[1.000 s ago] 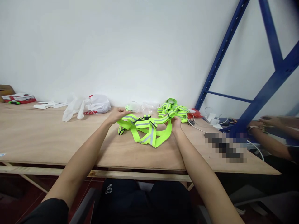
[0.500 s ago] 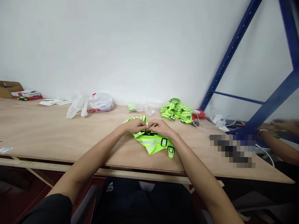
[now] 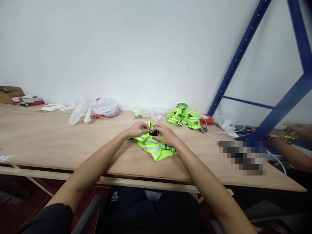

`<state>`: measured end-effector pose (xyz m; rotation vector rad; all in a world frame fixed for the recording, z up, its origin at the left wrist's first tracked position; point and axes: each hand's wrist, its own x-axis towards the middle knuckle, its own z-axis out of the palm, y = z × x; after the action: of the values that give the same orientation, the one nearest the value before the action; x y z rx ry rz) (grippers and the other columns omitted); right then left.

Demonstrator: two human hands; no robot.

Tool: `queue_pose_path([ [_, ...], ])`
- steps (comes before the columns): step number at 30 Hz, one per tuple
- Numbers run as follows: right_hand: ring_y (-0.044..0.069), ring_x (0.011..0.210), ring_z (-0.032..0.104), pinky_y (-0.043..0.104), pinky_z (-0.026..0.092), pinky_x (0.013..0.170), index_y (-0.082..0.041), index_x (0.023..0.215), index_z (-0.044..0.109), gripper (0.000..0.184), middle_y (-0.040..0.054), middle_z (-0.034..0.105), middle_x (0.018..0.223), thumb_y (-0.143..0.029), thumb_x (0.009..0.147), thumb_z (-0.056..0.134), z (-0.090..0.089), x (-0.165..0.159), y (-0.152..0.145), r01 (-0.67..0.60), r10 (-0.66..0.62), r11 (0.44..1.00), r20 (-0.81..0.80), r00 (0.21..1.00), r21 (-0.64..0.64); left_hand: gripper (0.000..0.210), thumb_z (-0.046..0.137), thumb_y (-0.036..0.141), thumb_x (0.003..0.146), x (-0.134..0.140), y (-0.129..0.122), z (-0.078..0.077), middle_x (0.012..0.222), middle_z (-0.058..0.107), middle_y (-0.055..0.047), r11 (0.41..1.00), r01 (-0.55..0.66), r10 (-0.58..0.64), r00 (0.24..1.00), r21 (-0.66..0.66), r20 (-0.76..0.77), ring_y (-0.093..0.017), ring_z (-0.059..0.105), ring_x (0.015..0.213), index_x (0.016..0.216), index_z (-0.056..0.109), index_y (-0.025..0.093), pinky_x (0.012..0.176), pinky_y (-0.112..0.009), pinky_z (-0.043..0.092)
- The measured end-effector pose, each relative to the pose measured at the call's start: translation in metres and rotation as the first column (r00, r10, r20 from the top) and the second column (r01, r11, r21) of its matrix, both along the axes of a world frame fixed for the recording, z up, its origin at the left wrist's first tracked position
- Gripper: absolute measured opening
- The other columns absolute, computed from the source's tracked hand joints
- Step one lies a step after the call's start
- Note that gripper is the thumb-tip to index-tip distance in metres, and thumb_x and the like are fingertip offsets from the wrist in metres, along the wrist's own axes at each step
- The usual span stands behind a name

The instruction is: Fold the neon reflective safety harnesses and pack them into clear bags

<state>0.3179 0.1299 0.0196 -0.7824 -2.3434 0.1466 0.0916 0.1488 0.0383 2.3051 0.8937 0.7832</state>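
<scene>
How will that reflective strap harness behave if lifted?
The strap harness is probably floppy, since its bands lie slackly folded. It looks light: mostly thin webbing. The black slider might snag nearby folds.

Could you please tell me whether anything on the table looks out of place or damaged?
Nothing looks spilled or damaged. Beyond the right hand, green reflective straps lie in a tangled heap, and a pixelated patch oddly hides part of the table.
</scene>
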Motion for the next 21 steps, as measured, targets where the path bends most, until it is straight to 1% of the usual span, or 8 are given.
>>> queue_pose_path([
  [2, 0.027, 0.119, 0.057, 0.042, 0.048, 0.098, -0.027, 0.111, 0.068, 0.031, 0.0092, 0.059, 0.132, -0.023, 0.08, 0.072, 0.001, 0.001, -0.001, 0.035, -0.036, 0.998, 0.029, 0.999, 0.05, 0.032, 0.061, 0.046, 0.084, -0.002, 0.001, 0.001, 0.075, 0.066, -0.002, 1.0, -0.022, 0.021, 0.998, 0.013, 0.065, -0.017, 0.057, 0.071, 0.079, 0.071, 0.016, 0.067, -0.027, 0.043],
  [3, 0.027, 0.122, 0.056, 0.043, 0.048, 0.1, -0.027, 0.114, 0.068, 0.032, 0.0095, 0.057, 0.135, -0.024, 0.082, 0.071, 0.001, 0.001, -0.001, 0.044, -0.045, 0.997, 0.026, 0.999, 0.065, 0.033, 0.06, 0.046, 0.084, -0.002, 0.001, 0.001, 0.075, 0.066, -0.002, 1.0, -0.028, 0.027, 0.996, 0.014, 0.083, -0.017, 0.057, 0.071, 0.078, 0.071, 0.016, 0.068, -0.027, 0.044],
  [6, 0.025, 0.123, 0.058, 0.04, 0.048, 0.103, -0.027, 0.109, 0.072, 0.024, 0.0085, 0.06, 0.133, -0.021, 0.091, 0.058, 0.0, 0.003, 0.0, 0.029, -0.028, 0.997, -0.016, 0.999, 0.077, 0.033, 0.06, 0.046, 0.084, -0.001, -0.001, 0.002, 0.072, 0.066, -0.001, 0.999, -0.036, 0.035, 0.995, 0.007, 0.096, -0.017, 0.057, 0.068, 0.077, 0.07, 0.016, 0.067, -0.027, 0.045],
  [8, 0.023, 0.12, 0.06, 0.038, 0.049, 0.101, -0.027, 0.106, 0.073, 0.025, 0.0075, 0.063, 0.128, -0.019, 0.093, 0.053, -0.001, 0.004, 0.001, 0.034, -0.031, 0.996, -0.035, 0.999, 0.081, 0.032, 0.06, 0.045, 0.085, 0.001, -0.001, 0.002, 0.072, 0.066, -0.001, 0.999, -0.032, 0.03, 0.994, 0.012, 0.103, -0.016, 0.057, 0.068, 0.077, 0.07, 0.016, 0.067, -0.028, 0.045],
  [11, 0.026, 0.123, 0.058, 0.041, 0.05, 0.101, -0.028, 0.114, 0.071, 0.027, 0.0079, 0.06, 0.134, -0.022, 0.089, 0.062, 0.0, 0.005, 0.001, 0.079, -0.081, 0.989, 0.008, 0.997, 0.124, 0.032, 0.061, 0.045, 0.084, 0.002, 0.0, 0.001, 0.074, 0.068, -0.002, 0.999, -0.047, 0.043, 0.991, 0.026, 0.13, -0.017, 0.058, 0.07, 0.077, 0.07, 0.016, 0.069, -0.028, 0.045],
  [15, 0.031, 0.128, 0.053, 0.047, 0.047, 0.104, -0.026, 0.126, 0.063, 0.048, 0.0111, 0.052, 0.144, -0.012, 0.079, 0.066, 0.003, 0.003, -0.003, 0.124, -0.145, 0.975, 0.103, 0.984, 0.186, 0.034, 0.061, 0.048, 0.084, 0.001, 0.005, -0.002, 0.075, 0.068, -0.003, 0.998, -0.059, 0.056, 0.981, 0.011, 0.188, -0.018, 0.059, 0.071, 0.077, 0.07, 0.016, 0.069, -0.028, 0.046],
  [18, 0.032, 0.129, 0.051, 0.048, 0.045, 0.106, -0.024, 0.125, 0.063, 0.049, 0.0126, 0.051, 0.145, -0.009, 0.078, 0.064, 0.004, 0.001, -0.005, 0.134, -0.156, 0.971, 0.1, 0.983, 0.198, 0.036, 0.061, 0.049, 0.084, -0.001, 0.009, -0.004, 0.075, 0.067, -0.003, 0.999, -0.052, 0.05, 0.978, 0.006, 0.201, -0.018, 0.057, 0.072, 0.077, 0.07, 0.015, 0.067, -0.028, 0.044],
  [21, 0.032, 0.132, 0.049, 0.049, 0.044, 0.108, -0.023, 0.125, 0.062, 0.046, 0.0133, 0.051, 0.146, -0.015, 0.08, 0.065, 0.003, 0.001, -0.006, 0.096, -0.109, 0.982, 0.072, 0.991, 0.162, 0.036, 0.06, 0.049, 0.085, -0.002, 0.01, -0.004, 0.073, 0.064, -0.002, 0.998, -0.062, 0.058, 0.981, 0.018, 0.186, -0.017, 0.055, 0.07, 0.076, 0.069, 0.015, 0.065, -0.027, 0.042],
])
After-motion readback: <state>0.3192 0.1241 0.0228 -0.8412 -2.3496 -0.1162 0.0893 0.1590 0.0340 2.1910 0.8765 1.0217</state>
